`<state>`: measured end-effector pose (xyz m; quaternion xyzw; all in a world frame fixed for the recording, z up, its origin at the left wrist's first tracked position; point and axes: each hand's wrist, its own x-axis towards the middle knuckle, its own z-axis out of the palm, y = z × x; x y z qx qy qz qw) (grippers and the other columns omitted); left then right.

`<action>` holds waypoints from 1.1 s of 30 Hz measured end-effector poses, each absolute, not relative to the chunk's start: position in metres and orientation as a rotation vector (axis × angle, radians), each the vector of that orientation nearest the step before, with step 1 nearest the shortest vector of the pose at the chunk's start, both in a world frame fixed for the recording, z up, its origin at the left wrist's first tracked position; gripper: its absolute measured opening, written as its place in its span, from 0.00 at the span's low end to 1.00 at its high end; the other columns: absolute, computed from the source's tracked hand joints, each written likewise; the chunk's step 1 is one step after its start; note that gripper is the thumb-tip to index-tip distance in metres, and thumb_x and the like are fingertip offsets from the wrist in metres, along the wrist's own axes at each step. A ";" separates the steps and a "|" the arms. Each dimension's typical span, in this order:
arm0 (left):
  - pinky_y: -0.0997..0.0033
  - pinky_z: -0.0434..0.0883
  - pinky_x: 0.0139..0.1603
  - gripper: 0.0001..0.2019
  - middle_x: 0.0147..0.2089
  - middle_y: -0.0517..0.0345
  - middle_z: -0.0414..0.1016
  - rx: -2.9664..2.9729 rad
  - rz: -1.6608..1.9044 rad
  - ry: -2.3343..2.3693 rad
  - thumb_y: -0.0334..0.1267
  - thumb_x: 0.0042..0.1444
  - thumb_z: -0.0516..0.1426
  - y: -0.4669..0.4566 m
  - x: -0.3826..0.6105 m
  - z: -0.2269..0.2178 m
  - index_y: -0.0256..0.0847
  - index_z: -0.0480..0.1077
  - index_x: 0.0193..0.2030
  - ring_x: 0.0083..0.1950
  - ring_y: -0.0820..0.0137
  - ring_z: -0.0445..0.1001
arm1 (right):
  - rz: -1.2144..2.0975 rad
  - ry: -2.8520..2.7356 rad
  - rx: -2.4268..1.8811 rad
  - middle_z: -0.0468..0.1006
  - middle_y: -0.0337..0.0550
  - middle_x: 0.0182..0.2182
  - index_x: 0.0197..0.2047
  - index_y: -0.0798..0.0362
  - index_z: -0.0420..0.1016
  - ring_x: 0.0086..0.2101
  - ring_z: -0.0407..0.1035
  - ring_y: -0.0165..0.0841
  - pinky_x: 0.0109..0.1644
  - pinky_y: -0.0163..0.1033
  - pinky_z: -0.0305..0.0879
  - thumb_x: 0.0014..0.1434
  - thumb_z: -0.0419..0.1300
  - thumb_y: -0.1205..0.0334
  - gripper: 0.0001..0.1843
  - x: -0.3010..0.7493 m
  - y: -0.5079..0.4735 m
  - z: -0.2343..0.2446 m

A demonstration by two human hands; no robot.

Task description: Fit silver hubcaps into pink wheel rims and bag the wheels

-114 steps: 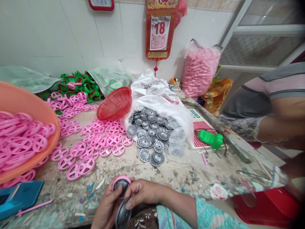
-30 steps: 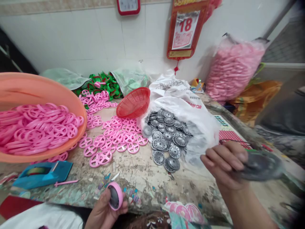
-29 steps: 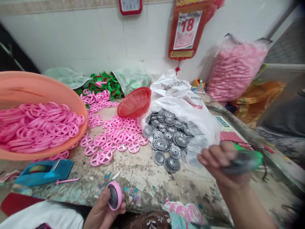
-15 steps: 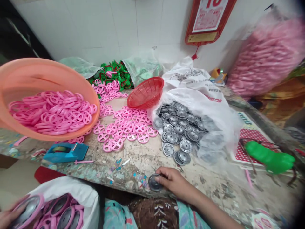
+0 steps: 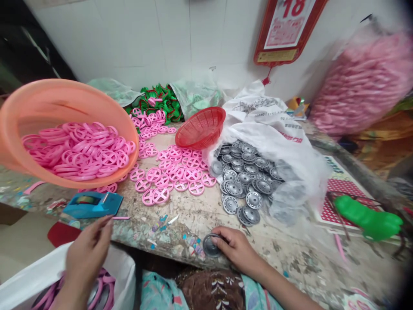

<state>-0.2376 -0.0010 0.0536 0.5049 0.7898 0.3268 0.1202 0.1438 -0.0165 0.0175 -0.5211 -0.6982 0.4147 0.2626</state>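
At the table's front edge, my right hand (image 5: 237,249) pinches a grey plastic wheel disc (image 5: 212,246) between thumb and fingers. My left hand (image 5: 88,249), slightly blurred, is over the white sack (image 5: 124,267) with nothing in it. Its fingers are stretched out toward the blue tape dispenser (image 5: 92,204). Inside the sack lie pink rings with grey discs set in them (image 5: 105,286), partly covered by my left forearm. Loose pink spoked rings (image 5: 176,173) are spread over the table's middle. Beside them, grey discs (image 5: 245,174) spill from a white plastic bag (image 5: 290,150).
An orange basin (image 5: 61,97) full of pink rings leans at the left. A red basket (image 5: 201,129) stands behind the loose rings, near green parts (image 5: 163,101). At the right are a green bottle-like object (image 5: 368,215) and a big bag of pink pieces (image 5: 364,82).
My left hand has let go of a pink ring with a grey disc at the sack and moved up and right toward the table. My right hand still holds its disc. The view has shifted slightly.
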 end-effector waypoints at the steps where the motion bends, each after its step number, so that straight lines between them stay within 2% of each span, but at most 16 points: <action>1: 0.60 0.70 0.44 0.18 0.43 0.56 0.76 1.636 0.942 2.246 0.50 0.53 0.54 0.019 -0.227 0.051 0.45 0.73 0.46 0.43 0.58 0.73 | 1.124 -1.869 -1.402 0.78 0.40 0.33 0.39 0.52 0.75 0.35 0.70 0.33 0.39 0.34 0.59 0.62 0.52 0.55 0.13 0.144 -0.017 0.018; 3: 0.59 0.69 0.49 0.21 0.48 0.48 0.74 1.962 1.008 2.060 0.50 0.56 0.50 0.063 -0.201 0.045 0.40 0.70 0.49 0.48 0.58 0.72 | 1.135 -1.838 -1.381 0.77 0.40 0.32 0.38 0.53 0.75 0.34 0.70 0.33 0.39 0.34 0.59 0.61 0.53 0.55 0.12 0.144 -0.018 0.018; 5: 0.59 0.64 0.56 0.23 0.56 0.44 0.69 2.095 1.017 1.960 0.50 0.56 0.50 0.107 -0.173 0.041 0.39 0.68 0.53 0.58 0.58 0.66 | 1.148 -1.815 -1.354 0.77 0.40 0.31 0.37 0.53 0.75 0.34 0.70 0.32 0.39 0.33 0.59 0.61 0.54 0.56 0.12 0.144 -0.018 0.018; 8: 0.56 0.56 0.62 0.27 0.65 0.42 0.59 2.207 0.947 1.889 0.52 0.55 0.52 0.162 -0.131 0.039 0.39 0.64 0.59 0.65 0.55 0.56 | 1.160 -1.771 -1.344 0.77 0.40 0.31 0.36 0.54 0.75 0.33 0.70 0.32 0.39 0.34 0.60 0.61 0.54 0.55 0.12 0.145 -0.017 0.018; 9: 0.53 0.55 0.62 0.29 0.65 0.41 0.58 2.234 0.908 1.874 0.53 0.55 0.52 0.175 -0.119 0.039 0.40 0.62 0.60 0.65 0.54 0.55 | 1.158 -1.757 -1.350 0.77 0.40 0.30 0.36 0.54 0.75 0.33 0.70 0.32 0.39 0.34 0.60 0.61 0.55 0.55 0.13 0.145 -0.017 0.017; 11: 0.49 0.55 0.60 0.29 0.63 0.41 0.61 2.282 0.809 1.842 0.55 0.54 0.52 0.194 -0.099 0.039 0.43 0.64 0.59 0.64 0.51 0.57 | 1.147 -1.740 -1.362 0.77 0.40 0.30 0.36 0.54 0.75 0.33 0.70 0.32 0.38 0.34 0.60 0.60 0.55 0.55 0.13 0.145 -0.016 0.017; 14: 0.41 0.54 0.58 0.25 0.58 0.42 0.69 2.354 0.661 1.786 0.56 0.52 0.53 0.199 -0.076 0.037 0.45 0.72 0.51 0.59 0.45 0.62 | 1.130 -1.735 -1.367 0.77 0.40 0.30 0.35 0.55 0.75 0.33 0.69 0.32 0.38 0.34 0.60 0.60 0.55 0.56 0.12 0.145 -0.015 0.018; 16: 0.38 0.53 0.57 0.22 0.56 0.42 0.70 2.413 0.590 1.732 0.55 0.51 0.53 0.190 -0.064 0.035 0.46 0.75 0.47 0.58 0.44 0.62 | 1.131 -1.730 -1.358 0.77 0.40 0.30 0.35 0.55 0.75 0.33 0.69 0.32 0.38 0.33 0.60 0.60 0.56 0.56 0.12 0.145 -0.015 0.019; 22: 0.41 0.52 0.60 0.20 0.59 0.48 0.68 2.573 0.479 1.442 0.51 0.53 0.54 0.141 -0.038 0.030 0.49 0.72 0.51 0.60 0.49 0.62 | 1.142 -1.710 -1.320 0.76 0.40 0.30 0.35 0.54 0.75 0.33 0.69 0.32 0.38 0.33 0.61 0.60 0.56 0.56 0.11 0.144 -0.015 0.020; 26: 0.57 0.61 0.59 0.22 0.60 0.48 0.67 2.624 0.416 1.170 0.51 0.55 0.53 0.113 -0.030 0.034 0.48 0.70 0.54 0.59 0.59 0.65 | 1.155 -1.693 -1.337 0.75 0.38 0.28 0.33 0.54 0.74 0.31 0.68 0.31 0.36 0.33 0.59 0.59 0.56 0.57 0.10 0.144 -0.014 0.019; 28: 0.58 0.61 0.60 0.25 0.63 0.49 0.63 2.623 0.394 1.063 0.52 0.56 0.52 0.102 -0.032 0.037 0.49 0.65 0.59 0.62 0.60 0.62 | 1.197 -1.668 -1.353 0.73 0.36 0.26 0.31 0.54 0.73 0.29 0.65 0.30 0.33 0.32 0.57 0.58 0.57 0.57 0.10 0.144 -0.015 0.018; 31: 0.57 0.59 0.62 0.25 0.66 0.50 0.59 2.510 0.552 1.035 0.49 0.58 0.51 0.088 -0.045 0.036 0.49 0.59 0.62 0.65 0.61 0.57 | 1.289 -1.624 -1.350 0.69 0.34 0.23 0.29 0.54 0.72 0.26 0.62 0.28 0.30 0.31 0.55 0.56 0.59 0.58 0.09 0.147 -0.016 0.017; 33: 0.58 0.61 0.60 0.20 0.61 0.49 0.66 2.380 0.767 1.139 0.45 0.60 0.51 0.080 -0.056 0.033 0.45 0.64 0.58 0.62 0.62 0.62 | 1.353 -1.553 -1.355 0.69 0.35 0.23 0.29 0.54 0.72 0.25 0.61 0.27 0.29 0.31 0.55 0.55 0.60 0.58 0.08 0.150 -0.018 0.018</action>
